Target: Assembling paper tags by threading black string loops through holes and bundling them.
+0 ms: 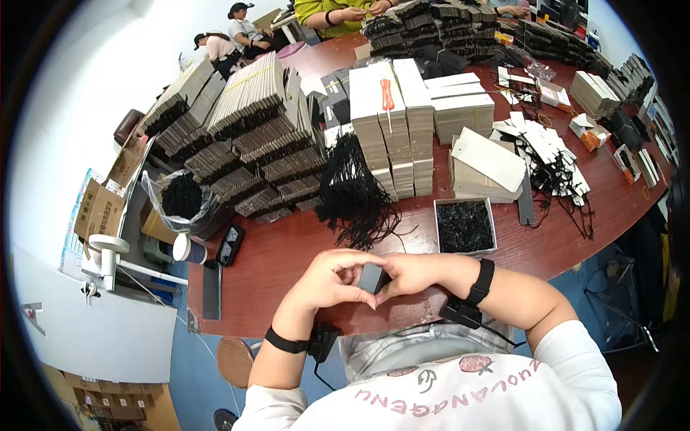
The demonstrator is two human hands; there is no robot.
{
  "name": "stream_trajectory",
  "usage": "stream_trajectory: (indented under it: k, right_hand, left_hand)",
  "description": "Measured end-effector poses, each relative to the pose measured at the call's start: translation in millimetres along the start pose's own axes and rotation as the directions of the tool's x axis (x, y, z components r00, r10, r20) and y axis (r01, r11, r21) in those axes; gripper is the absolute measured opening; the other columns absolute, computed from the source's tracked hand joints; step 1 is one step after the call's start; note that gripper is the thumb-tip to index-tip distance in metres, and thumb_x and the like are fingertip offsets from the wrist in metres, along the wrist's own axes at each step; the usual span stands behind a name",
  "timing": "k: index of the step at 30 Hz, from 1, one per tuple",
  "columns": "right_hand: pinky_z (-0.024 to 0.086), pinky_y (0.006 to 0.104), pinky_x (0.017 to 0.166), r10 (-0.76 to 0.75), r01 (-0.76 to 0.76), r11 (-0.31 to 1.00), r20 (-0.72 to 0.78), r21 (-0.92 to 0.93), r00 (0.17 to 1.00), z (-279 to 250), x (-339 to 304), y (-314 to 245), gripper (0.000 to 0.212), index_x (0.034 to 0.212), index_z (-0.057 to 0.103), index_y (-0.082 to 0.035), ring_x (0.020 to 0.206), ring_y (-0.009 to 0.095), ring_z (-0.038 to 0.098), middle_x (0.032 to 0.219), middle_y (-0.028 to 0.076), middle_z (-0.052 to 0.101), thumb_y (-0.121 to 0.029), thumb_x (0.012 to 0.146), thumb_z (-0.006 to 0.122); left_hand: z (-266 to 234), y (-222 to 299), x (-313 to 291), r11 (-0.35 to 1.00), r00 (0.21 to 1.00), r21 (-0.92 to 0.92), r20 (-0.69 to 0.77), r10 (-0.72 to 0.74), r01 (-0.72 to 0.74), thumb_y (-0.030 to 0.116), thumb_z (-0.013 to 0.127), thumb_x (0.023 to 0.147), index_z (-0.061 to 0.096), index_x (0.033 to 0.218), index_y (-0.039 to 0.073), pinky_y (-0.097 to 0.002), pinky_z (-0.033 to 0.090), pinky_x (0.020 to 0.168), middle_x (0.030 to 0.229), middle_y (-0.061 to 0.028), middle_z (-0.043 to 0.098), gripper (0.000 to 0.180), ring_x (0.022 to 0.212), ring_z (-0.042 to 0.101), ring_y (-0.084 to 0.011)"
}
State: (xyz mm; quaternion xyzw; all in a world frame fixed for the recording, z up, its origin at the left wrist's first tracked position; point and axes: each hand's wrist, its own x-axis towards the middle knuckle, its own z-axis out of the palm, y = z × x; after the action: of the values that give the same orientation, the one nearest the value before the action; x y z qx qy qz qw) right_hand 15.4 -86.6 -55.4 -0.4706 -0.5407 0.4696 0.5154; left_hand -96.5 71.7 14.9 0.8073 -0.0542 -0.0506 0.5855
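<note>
Close to the table's front edge, my two hands meet around a small dark grey card-like piece (371, 278). My left hand (333, 279) curls its fingers and thumb about its left side. My right hand (402, 276) grips it from the right, thumb tip near the left thumb. The piece is seen steeply, so its full length and far side are hidden. Beyond the hands hangs a bundle of black cords (352, 190) over the table. To the right of it stands an open white box (491, 215) filled with small black bits.
Tall stacks of grey cards with black cords (248, 108) rise at left. White card stacks (381, 108), one bearing an orange-handled screwdriver (387, 93), stand centre. A paper cup (188, 248) and black glasses (229, 246) lie left. Another person's hands (352, 13) work across the table.
</note>
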Motion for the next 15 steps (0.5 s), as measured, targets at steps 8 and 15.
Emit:
stream_trajectory:
  k: [8,15]
  right_hand:
    - [0.041,0.0279,0.091,-0.055,0.032,0.936,0.056,0.349,0.997,-8,-4,-25,0.048,0.122,0.046,0.001,0.101,0.013,0.053,0.109,0.007,0.058,-0.009,0.081,0.069]
    - [0.048,0.0290,0.083,-0.152,0.141,0.878,-0.014,0.458,0.988,-22,-15,-53,0.037,0.124,0.043,0.000,0.093,0.017,0.061,0.105,0.012,0.061,-0.027,0.098,0.044]
  left_hand:
    - [0,2,13,0.949,0.940,0.107,-0.145,0.310,-0.296,0.009,0.085,0.056,0.070,0.094,0.006,-0.0187,0.030,0.047,0.062,0.0046,0.049,0.041,0.050,0.037,-0.0041]
    - [1,18,39,0.771,0.989,-0.621,-0.123,0.081,-0.141,0.016,0.085,0.062,0.059,0.106,-0.005,-0.0303,0.056,0.054,0.096,-0.0161,0.067,0.055,0.075,0.066,-0.0227]
